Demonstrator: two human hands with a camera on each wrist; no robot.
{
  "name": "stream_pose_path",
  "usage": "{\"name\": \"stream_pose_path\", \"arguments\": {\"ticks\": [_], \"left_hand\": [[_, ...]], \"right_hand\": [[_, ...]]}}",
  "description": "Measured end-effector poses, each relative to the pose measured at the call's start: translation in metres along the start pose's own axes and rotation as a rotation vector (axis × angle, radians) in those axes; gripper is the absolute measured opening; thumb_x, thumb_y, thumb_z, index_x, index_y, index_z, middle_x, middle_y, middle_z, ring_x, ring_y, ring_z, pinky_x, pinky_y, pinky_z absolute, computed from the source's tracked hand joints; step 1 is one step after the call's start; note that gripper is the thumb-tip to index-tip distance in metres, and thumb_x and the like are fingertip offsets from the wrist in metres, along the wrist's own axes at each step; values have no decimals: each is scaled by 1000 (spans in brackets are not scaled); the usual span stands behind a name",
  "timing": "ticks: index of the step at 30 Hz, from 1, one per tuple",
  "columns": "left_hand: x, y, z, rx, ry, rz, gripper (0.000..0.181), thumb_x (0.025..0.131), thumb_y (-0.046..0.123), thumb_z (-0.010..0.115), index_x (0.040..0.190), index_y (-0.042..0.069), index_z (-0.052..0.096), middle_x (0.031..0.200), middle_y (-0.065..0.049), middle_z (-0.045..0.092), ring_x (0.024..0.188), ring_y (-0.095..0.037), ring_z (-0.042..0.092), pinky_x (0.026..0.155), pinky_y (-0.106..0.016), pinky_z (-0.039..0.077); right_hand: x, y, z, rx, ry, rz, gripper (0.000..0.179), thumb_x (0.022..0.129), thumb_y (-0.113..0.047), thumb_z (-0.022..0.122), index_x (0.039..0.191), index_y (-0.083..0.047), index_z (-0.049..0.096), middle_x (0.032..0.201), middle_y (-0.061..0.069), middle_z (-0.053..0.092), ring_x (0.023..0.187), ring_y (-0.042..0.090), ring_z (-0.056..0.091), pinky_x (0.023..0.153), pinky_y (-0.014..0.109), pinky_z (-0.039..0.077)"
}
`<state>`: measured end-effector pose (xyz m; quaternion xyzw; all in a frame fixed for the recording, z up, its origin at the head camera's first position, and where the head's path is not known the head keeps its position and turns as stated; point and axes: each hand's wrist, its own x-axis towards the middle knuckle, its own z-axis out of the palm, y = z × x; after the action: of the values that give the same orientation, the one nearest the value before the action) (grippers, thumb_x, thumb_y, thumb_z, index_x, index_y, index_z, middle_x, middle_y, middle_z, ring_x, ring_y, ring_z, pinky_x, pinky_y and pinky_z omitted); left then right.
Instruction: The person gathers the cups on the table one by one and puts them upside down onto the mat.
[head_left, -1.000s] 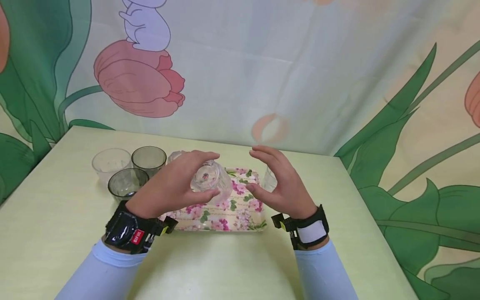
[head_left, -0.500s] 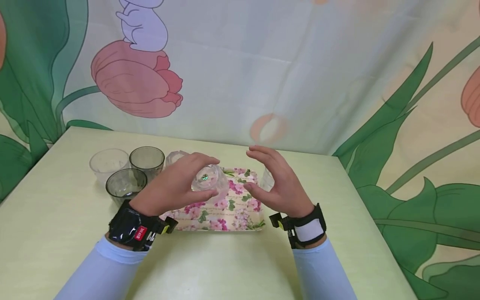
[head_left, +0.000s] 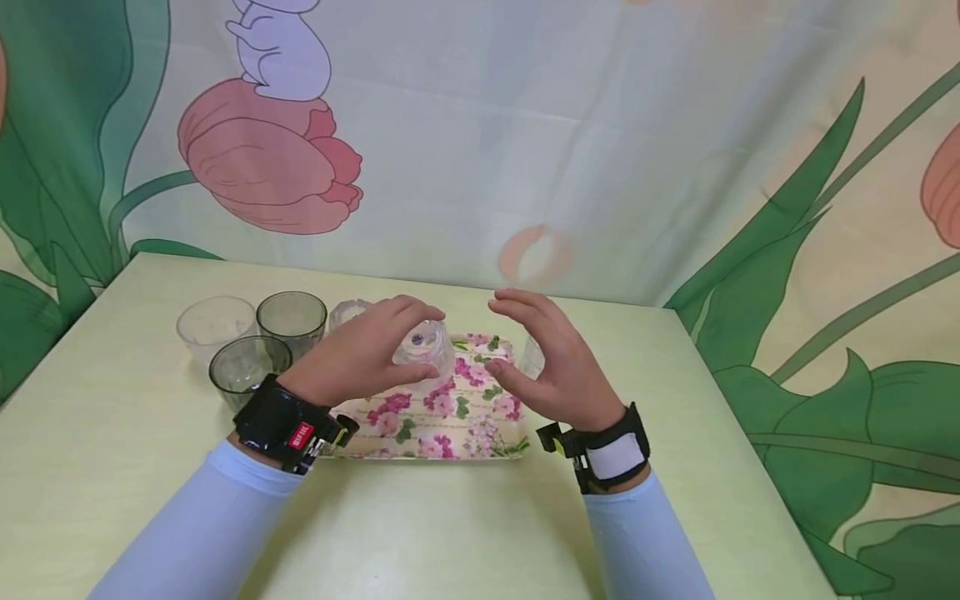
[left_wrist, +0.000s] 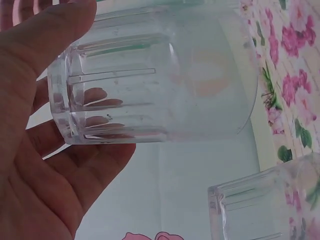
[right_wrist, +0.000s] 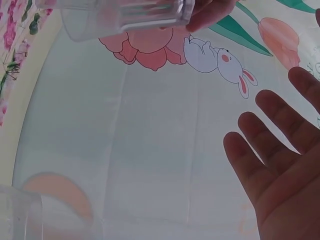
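My left hand (head_left: 367,346) grips a clear glass (head_left: 435,358) that is upside down over the flowered tray (head_left: 487,437). In the left wrist view the glass (left_wrist: 150,75) has its thick base toward the palm and its rim toward the tray, with thumb and fingers on opposite sides. Another upside-down clear glass (left_wrist: 260,205) stands close by, partly hidden behind the left hand in the head view. My right hand (head_left: 558,367) holds nothing, its fingers spread and thumb apart. Just beyond it is a further clear glass (head_left: 532,358), mostly hidden by that hand.
Left of the tray, two smoky grey glasses (head_left: 291,317) and one clear glass (head_left: 216,321) stand upright in a cluster on the pale table (head_left: 450,533). A printed curtain (head_left: 450,150) hangs behind the table's far edge.
My left hand and wrist have shifted slightly forward and to the right, the glass still in its grip. The right hand keeps nearly the same place and pose.
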<state>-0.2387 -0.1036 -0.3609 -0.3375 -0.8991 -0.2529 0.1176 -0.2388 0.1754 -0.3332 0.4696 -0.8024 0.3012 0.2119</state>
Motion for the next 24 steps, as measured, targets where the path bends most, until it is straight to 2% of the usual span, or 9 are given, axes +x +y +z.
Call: {"name": "stream_pose_path", "arguments": {"ticks": [7, 13, 20, 24], "left_hand": [[11, -3, 3, -25, -46, -23, 65, 89, 40, 75, 142, 10, 51, 136, -7, 56, 126, -24, 54, 104, -43, 50], [18, -8, 10, -14, -69, -24, 64, 90, 37, 75, 142, 10, 50, 136, -8, 55, 126, -25, 53, 105, -43, 49], [21, -16, 17, 3, -91, -66, 66, 90, 38, 75, 144, 10, 48, 137, -9, 54, 126, -25, 55, 105, -43, 50], [20, -22, 20, 14, -96, -91, 67, 89, 41, 75, 144, 11, 48, 137, -9, 55, 123, -25, 57, 102, -43, 51]], "right_hand": [[2, -5, 1, -14, -13, -31, 60, 93, -38, 67, 143, -10, 51, 147, 12, 49, 137, 27, 46, 110, 44, 44], [1, -8, 1, -17, -10, -34, 58, 92, -33, 69, 141, -8, 53, 145, 14, 50, 135, 28, 48, 109, 45, 46], [1, -6, 1, -34, -10, -29, 59, 97, -48, 58, 141, -9, 53, 146, 13, 50, 136, 26, 47, 109, 43, 45], [1, -4, 2, -30, -14, -29, 57, 96, -45, 61, 141, -9, 53, 146, 14, 50, 136, 26, 47, 109, 43, 45]]}}
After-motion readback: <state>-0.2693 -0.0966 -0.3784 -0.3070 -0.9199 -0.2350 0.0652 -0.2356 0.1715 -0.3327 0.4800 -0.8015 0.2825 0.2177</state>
